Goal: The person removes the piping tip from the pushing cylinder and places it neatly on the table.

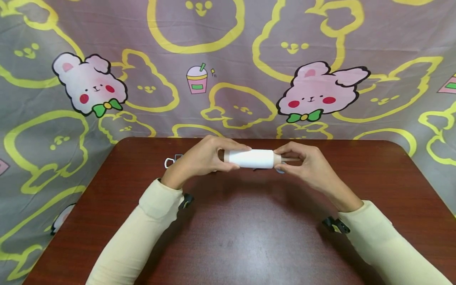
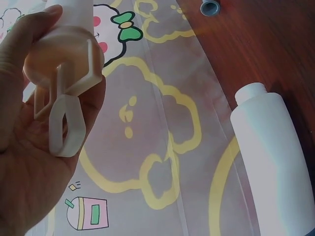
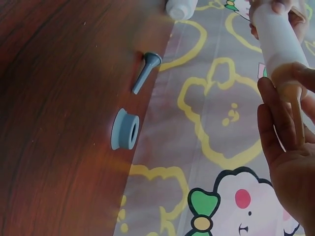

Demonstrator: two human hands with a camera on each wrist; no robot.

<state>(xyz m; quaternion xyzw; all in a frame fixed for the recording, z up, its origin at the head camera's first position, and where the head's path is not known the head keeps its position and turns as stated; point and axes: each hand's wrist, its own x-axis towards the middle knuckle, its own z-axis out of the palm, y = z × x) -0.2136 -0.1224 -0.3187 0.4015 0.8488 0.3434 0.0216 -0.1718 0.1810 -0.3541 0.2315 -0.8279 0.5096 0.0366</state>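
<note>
Both hands hold a white cylinder [image 1: 251, 158] level above the table's far part. My left hand [image 1: 204, 156] grips its left end, thumb and fingers on opposite sides. That end carries a beige end piece [image 2: 74, 54] with prongs and a loop-shaped handle [image 2: 67, 125] lying toward the palm. At the opposite end, my right hand [image 1: 310, 164] pinches a beige tapered end piece [image 3: 288, 88]. A thin beige rod [image 3: 298, 118] runs from it toward the right palm. The cylinder's inside is hidden.
A white bottle [image 2: 273, 162] with a narrow neck is near the table's far edge. Close by are a grey-blue funnel-like part [image 3: 146, 71] with a stem and a grey-blue flanged ring [image 3: 126, 130]. Patterned cloth [image 1: 228, 59] hangs behind the brown table [image 1: 242, 237].
</note>
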